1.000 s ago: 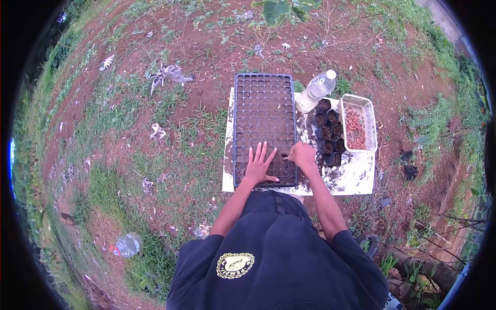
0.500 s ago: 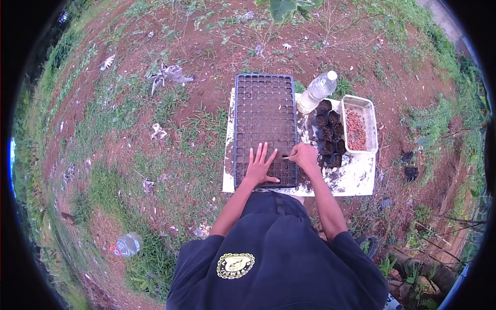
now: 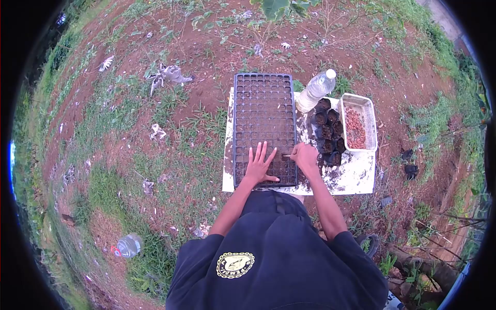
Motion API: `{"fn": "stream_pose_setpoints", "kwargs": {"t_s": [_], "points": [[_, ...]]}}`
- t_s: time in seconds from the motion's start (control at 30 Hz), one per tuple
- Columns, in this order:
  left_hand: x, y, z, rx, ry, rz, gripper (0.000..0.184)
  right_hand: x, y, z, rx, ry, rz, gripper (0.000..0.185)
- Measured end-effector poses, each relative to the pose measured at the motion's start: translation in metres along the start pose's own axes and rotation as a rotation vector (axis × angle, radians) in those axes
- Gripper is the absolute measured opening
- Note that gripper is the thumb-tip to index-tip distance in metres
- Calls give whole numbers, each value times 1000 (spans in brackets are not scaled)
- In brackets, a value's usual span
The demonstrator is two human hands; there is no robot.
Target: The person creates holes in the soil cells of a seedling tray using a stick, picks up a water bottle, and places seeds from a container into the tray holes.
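Observation:
A black seedling tray with many small soil-filled cells lies lengthwise in front of me on a white board. My left hand rests flat on its near part, fingers spread. At the tray's right edge, my right hand is closed, with the fingers pinched round a small thin stick whose tip points left over the cells. Just past that hand stand several black seedling bags of dark soil. A white plastic basket beside them holds reddish seeds.
A clear plastic bottle with a white cap stands tilted in view behind the bags. Another bottle lies on the grass at left. Leafy plants grow beyond the tray, and loose soil is scattered on the board.
My right hand stays at the tray's right edge, with the stick shifted very slightly. My left hand keeps its place; the whole view has moved a touch.

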State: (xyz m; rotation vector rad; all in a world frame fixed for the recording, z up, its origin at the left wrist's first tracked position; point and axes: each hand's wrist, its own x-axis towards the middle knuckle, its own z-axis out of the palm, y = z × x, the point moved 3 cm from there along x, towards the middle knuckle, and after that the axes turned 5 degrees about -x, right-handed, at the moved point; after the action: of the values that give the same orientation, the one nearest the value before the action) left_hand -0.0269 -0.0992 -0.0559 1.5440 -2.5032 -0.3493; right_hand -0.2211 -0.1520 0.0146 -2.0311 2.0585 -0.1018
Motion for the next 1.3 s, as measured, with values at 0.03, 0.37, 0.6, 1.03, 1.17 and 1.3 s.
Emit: {"fn": "stream_pose_setpoints", "kwargs": {"t_s": [0.03,0.37,0.6,1.03,1.17,1.3], "points": [[0,0,0,2,10,3,136,-1,-2,6,-77,41,-39,17],[0,0,-1,-5,3,1,137,-1,-10,-11,1,-48,10,12],[1,0,-1,-7,-13,-6,137,1,-11,23,-247,85,-37,11],[0,1,-6,-16,-50,3,133,14,-25,-11,-257,158,-273,8],[0,1,-5,-20,-9,-9,137,19,-34,-19,-399,43,-396,11],[-2,2,-4,-27,-7,-25,137,25,-36,-22,-359,21,-470,11]]}}
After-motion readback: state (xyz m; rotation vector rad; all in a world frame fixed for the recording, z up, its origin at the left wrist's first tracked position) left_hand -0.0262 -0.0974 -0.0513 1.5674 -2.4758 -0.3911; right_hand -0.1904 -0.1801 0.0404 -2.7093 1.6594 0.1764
